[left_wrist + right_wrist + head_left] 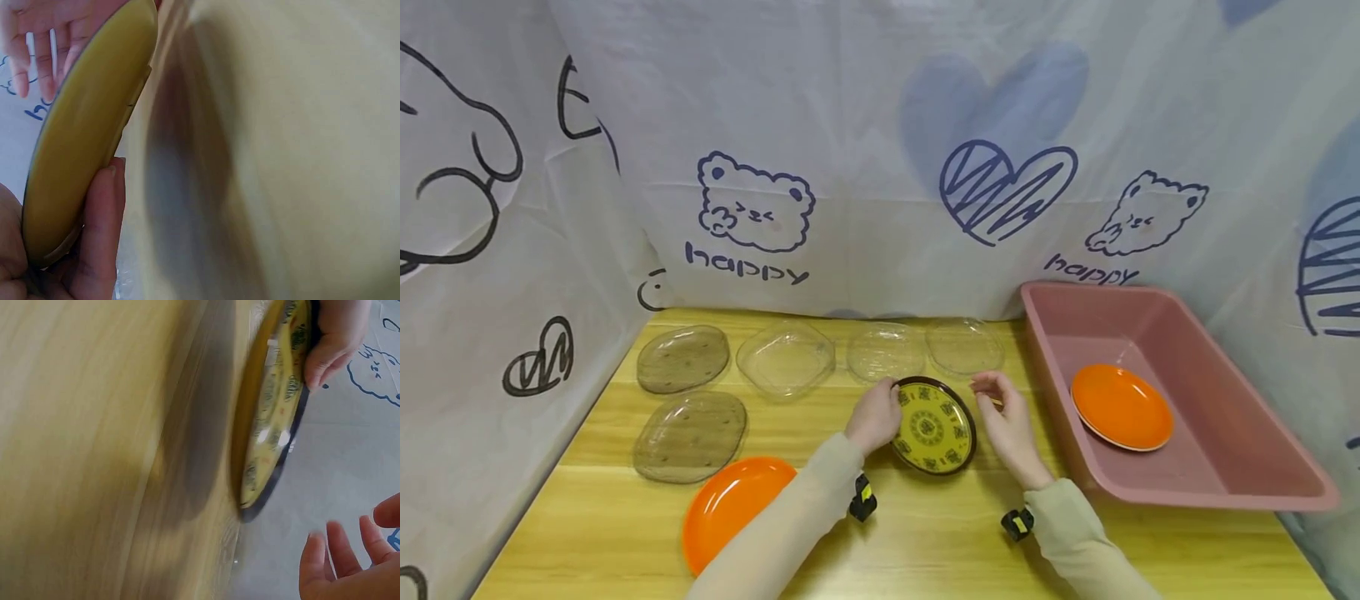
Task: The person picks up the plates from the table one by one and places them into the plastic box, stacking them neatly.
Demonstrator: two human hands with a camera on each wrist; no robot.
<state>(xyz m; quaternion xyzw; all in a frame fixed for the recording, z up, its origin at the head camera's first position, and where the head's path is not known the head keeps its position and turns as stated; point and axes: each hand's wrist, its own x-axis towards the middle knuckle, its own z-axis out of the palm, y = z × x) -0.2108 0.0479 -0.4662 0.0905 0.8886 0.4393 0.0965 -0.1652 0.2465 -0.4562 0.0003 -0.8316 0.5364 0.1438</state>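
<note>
A yellow patterned plate [927, 427] with a dark rim is held above the table by my left hand [876, 417], which grips its left edge. In the left wrist view the thumb and fingers [100, 231] pinch the yellow plate [87, 131], seen nearly edge-on. My right hand [1006, 425] hovers just right of the plate, apart from it, with fingers loosely bent. The right wrist view shows this hand [353, 562] holding nothing, below the plate's dark rim [275, 481].
A pink tub [1217, 417] stands at the right with an orange plate [1122, 407] inside. Another orange plate [733, 508] lies at front left, partly behind my left sleeve. Several clear plates [786, 358] lie along the back and left of the wooden table [595, 517].
</note>
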